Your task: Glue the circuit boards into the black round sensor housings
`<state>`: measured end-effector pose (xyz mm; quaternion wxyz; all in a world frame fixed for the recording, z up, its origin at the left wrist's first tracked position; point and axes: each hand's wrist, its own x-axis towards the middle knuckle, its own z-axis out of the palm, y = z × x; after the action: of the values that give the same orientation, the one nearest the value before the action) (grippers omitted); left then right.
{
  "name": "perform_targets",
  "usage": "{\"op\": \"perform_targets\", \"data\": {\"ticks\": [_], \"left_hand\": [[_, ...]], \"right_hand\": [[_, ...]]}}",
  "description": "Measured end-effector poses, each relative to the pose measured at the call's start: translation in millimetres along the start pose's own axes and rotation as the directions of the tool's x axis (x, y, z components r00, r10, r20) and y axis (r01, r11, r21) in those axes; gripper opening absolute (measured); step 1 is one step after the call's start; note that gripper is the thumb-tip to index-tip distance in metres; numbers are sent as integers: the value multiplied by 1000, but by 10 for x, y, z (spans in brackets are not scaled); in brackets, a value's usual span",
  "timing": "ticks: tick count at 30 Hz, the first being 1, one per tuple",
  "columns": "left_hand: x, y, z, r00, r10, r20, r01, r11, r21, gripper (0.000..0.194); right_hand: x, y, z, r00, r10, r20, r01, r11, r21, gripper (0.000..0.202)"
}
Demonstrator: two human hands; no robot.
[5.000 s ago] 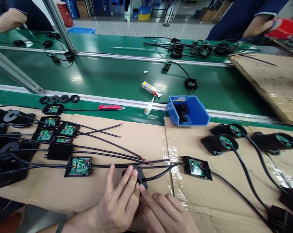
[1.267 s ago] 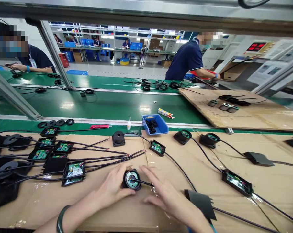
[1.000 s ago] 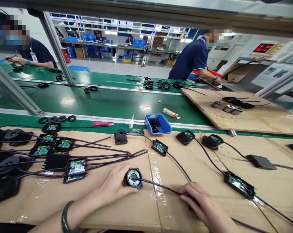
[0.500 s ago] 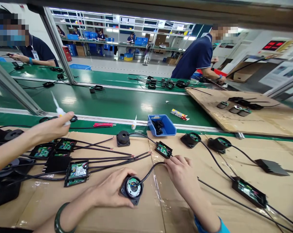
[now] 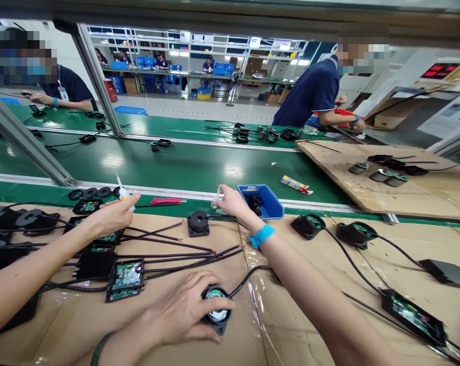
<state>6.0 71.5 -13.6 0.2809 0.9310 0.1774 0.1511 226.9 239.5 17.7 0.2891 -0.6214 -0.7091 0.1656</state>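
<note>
steadying the black housing (image 5: pixel 216 316) on the cardboard-covered counter (image 5: pixel 237 345), held its rim in the curled left hand (image 5: pixel 193 305), with one finger laid across the face. pinched a small white bottle (image 5: pixel 215 198) in the right hand (image 5: pixel 230 202), just beside the blue bin (image 5: pixel 271 206). could have strained the exposed green board (image 5: pixel 216 293) by pressing that finger too hard. could have dragged the housing askew by catching the black cable (image 5: pixel 248 279) with the right forearm (image 5: pixel 313 290). might have dripped from the bottle by squeezing, or confused it with the similar bottle (image 5: pixel 125 198) gripped in another person's hand (image 5: pixel 117 216) to the left.
</note>
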Motion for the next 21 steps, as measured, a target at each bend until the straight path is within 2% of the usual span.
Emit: {"op": "perform_targets", "data": {"ticks": [3, 5, 8, 10, 12, 13, 14, 16, 18, 21], "left_hand": [[1, -9, 6, 1000, -22, 6, 22, 998, -63, 61], [1, -21, 6, 999, -44, 5, 44, 990, -135, 58], [-4, -36, 23, 995, -88, -39, 72, 952, -297, 63], [-5, -28, 51, 974, -204, -100, 139, 883, -448, 77], [4, 2, 82, 922, -367, -121, 206, 732, -649, 84], [12, 24, 92, 898, -430, -95, 219, 623, -751, 82], [21, 51, 97, 885, -463, -50, 216, 504, -836, 79], [40, 110, 87, 887, -459, 58, 200, 267, -943, 76], [52, 174, 52, 889, -437, 137, 201, 104, -974, 77], [66, 270, -11, 890, -410, 201, 206, -32, -978, 74]], "right_hand": [[131, -52, 17, 999, 32, 15, -33, 995, 96, 29], [89, -101, -73, 999, 46, -9, -44, 985, 168, 27], [-248, -202, -328, 997, 35, -69, -12, 953, 302, 26], [-665, -265, -503, 997, 12, -80, 21, 914, 405, 31], [-1169, -303, -617, 1000, -4, -23, 15, 848, 530, 38], [-1419, -310, -641, 995, -27, 97, -50, 702, 710, 38], [-1650, -311, -644, 980, -40, 195, -136, 579, 804, 37], [-2009, -304, -596, 952, -40, 305, -259, 427, 866, 34], [-2211, -290, -504, 952, 5, 305, -283, 387, 878, 33], [-2294, -261, -350, 972, 53, 227, -231, 371, 900, 37]]}}
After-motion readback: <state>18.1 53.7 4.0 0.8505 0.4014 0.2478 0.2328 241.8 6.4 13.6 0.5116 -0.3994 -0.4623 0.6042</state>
